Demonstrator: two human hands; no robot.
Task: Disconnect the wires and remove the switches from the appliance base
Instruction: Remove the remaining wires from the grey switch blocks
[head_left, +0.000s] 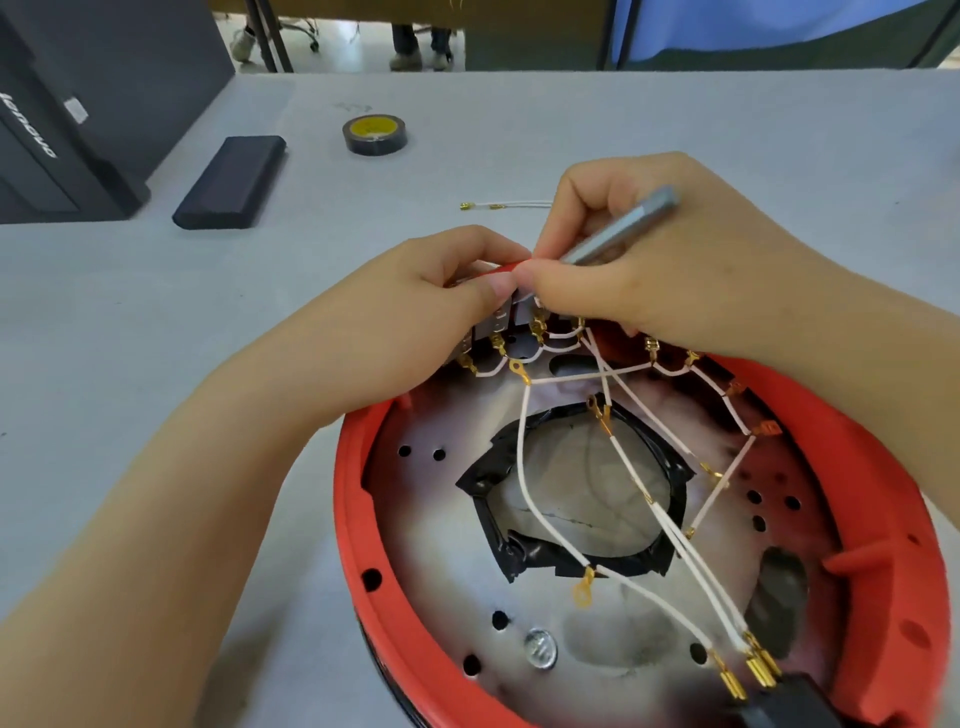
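surface (156, 291): pale grey, matte, evenly lit
floor (358, 44): light, beyond the far edge
chair (306, 31): wheeled base at top left
panel (753, 26): blue, top right
table legs (267, 36): dark, slanted

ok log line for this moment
left hand: grips switches | right hand: holds metal tool at rim | wires: mostly attached

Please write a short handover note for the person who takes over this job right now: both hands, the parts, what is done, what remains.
Left hand pinches a switch at the far rim of the red appliance base.
Right hand holds a grey metal tool there.
Done: one white wire lies loose on the table.
Left: most white wires remain in the base, several on switch terminals; switches not yet out.
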